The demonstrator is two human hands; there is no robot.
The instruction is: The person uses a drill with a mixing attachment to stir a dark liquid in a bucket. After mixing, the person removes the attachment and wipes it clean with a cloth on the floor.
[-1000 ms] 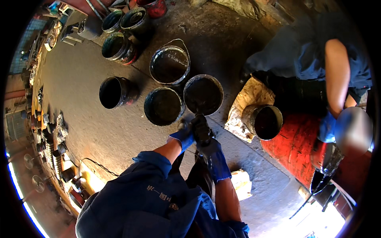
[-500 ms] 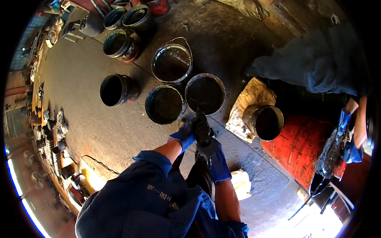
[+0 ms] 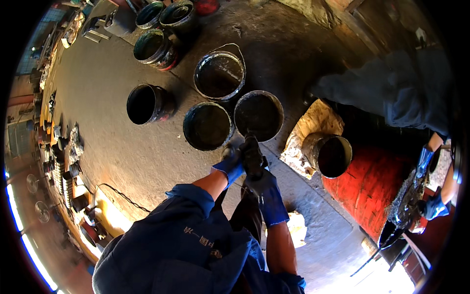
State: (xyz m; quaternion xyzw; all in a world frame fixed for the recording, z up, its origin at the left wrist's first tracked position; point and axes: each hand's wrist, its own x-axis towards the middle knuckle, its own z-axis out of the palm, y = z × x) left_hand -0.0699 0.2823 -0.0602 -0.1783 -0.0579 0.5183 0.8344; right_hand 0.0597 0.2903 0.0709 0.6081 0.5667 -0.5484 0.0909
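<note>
Both my hands wear blue gloves with dark, soiled fingers. They are closed around a dark, bulky hand-held tool (image 3: 251, 156), which looks like a power drill or mixer. My left hand (image 3: 232, 165) grips its left side, and my right hand (image 3: 262, 188) holds its rear end. The tool's front reaches the near rim of a dark bucket (image 3: 259, 92); whether a shaft goes inside is too dark to tell. Touching or close beside it stand another dark bucket (image 3: 207, 103) to the left and a bucket with a wire handle (image 3: 196, 74) behind.
A dark bucket (image 3: 164, 104) lies or leans further left; several paint-stained buckets (image 3: 169, 56) stand at the back. On the right, a small bucket (image 3: 313, 147) rests by a crumpled sack (image 3: 318, 117) and a red drum (image 3: 355, 196). A co-worker's gloved hands (image 3: 434, 206) handle dark, dripping material there.
The view has shifted slightly, so the buckets sit a little further right. My hands keep their grip on the tool. The co-worker's nearer hand has moved a little downward.
</note>
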